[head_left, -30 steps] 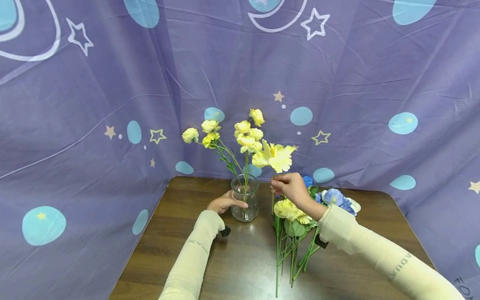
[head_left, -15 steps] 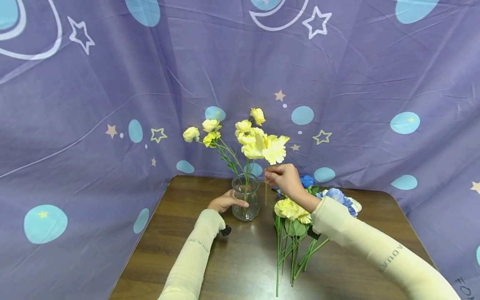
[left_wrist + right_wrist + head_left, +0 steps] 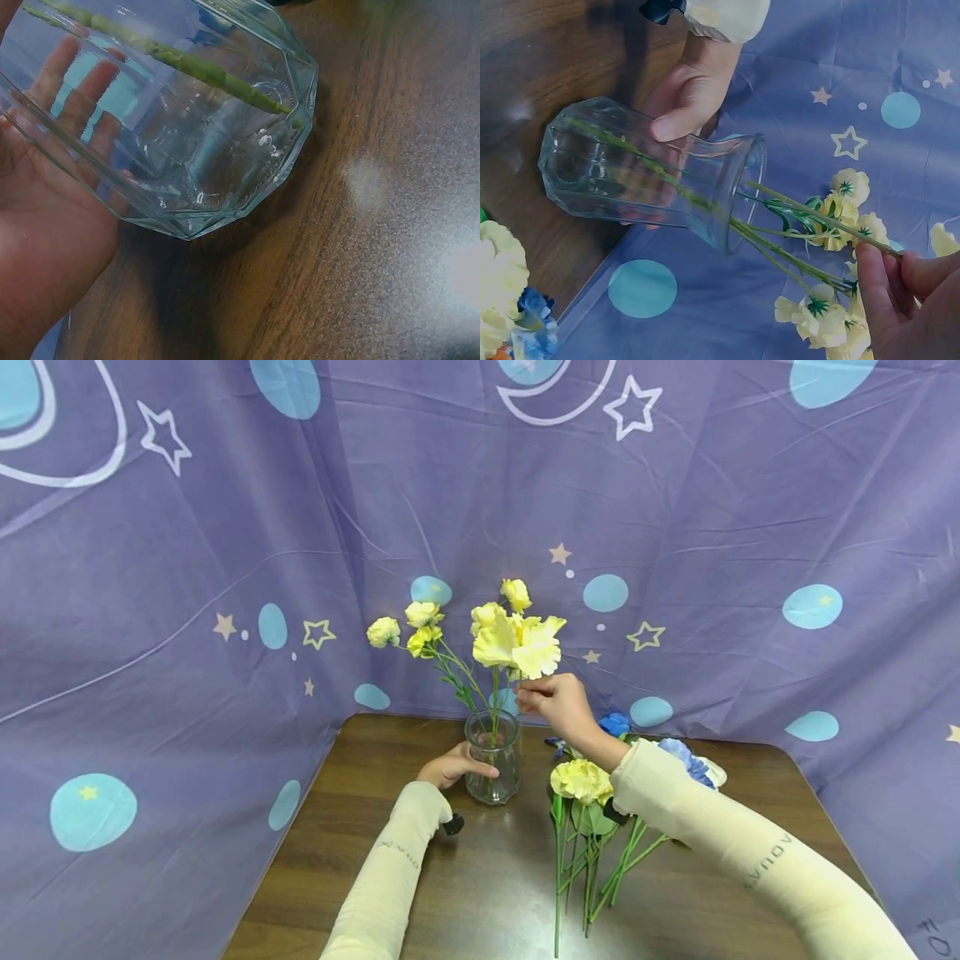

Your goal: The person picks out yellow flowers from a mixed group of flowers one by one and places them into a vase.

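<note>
A clear glass vase (image 3: pixel 501 783) stands upright on the table, holding yellow flower sprays (image 3: pixel 424 628) whose green stems (image 3: pixel 195 67) reach down inside it. My left hand (image 3: pixel 454 766) grips its left side, thumb across the front and fingers (image 3: pixel 90 94) behind the glass. Above and right of the rim, my right hand (image 3: pixel 561 703) pinches a large yellow flower (image 3: pixel 529 647) by its stem (image 3: pixel 821 216). In the right wrist view that stem's lower end lies at the vase mouth; I cannot tell whether it is inside.
To the right lie several loose flowers: yellow blooms (image 3: pixel 581 781) with green stems (image 3: pixel 592 885) toward the front, and blue blooms (image 3: pixel 615 724) behind. The right sleeve (image 3: pixel 697 793) passes over part of them. A purple patterned curtain (image 3: pixel 675 527) hangs behind the wooden table (image 3: pixel 480 885).
My right hand has moved left and slightly up with the large yellow flower, from above the loose flowers to beside the vase mouth. The left hand and vase have stayed in place.
</note>
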A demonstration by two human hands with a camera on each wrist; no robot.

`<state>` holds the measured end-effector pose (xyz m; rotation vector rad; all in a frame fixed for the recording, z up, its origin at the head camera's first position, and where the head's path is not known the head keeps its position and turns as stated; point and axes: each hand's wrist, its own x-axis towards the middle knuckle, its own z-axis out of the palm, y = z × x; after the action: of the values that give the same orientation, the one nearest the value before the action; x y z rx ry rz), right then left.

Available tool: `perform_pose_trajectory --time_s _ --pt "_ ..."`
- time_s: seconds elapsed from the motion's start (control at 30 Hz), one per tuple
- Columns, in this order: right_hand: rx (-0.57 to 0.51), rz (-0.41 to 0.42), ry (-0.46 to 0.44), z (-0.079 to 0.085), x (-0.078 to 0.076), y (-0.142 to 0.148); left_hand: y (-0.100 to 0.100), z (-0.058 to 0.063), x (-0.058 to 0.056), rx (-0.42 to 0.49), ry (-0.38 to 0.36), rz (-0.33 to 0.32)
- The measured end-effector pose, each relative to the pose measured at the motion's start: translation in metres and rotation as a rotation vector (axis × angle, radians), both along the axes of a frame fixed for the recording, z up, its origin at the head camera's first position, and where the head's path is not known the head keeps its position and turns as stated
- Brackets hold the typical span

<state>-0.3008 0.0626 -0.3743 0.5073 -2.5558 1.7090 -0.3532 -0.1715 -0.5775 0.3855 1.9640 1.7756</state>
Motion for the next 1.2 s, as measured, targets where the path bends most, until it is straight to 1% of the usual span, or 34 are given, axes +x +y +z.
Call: perform_pose_trajectory --time_s 0.23,0.5,0.67,0.77,0.93,1.2 --pt "0.015 0.003 0.018 0.006 -0.001 -0.006 0.000 0.002 0.001 -0.008 -0.012 -0.001" --pt "0.014 -0.002 0.094 0.007 -0.002 -0.015 -0.001 0.002 0.000 0.012 -0.002 -0.018" --pt "0.025 0.006 0.147 0.003 -0.001 -0.020 -0.001 0.003 0.001 0.005 -0.003 -0.013" --pt "0.031 0.013 0.162 0.001 -0.001 -0.022 0.000 0.004 0.002 -0.007 -0.007 -0.004" --pt "0.032 0.005 0.160 -0.002 0.000 -0.025 0.001 0.003 0.002 -0.018 -0.015 0.004" --pt "0.035 -0.009 0.176 -0.007 -0.004 -0.031 -0.001 0.004 0.003 -0.019 -0.024 -0.001"
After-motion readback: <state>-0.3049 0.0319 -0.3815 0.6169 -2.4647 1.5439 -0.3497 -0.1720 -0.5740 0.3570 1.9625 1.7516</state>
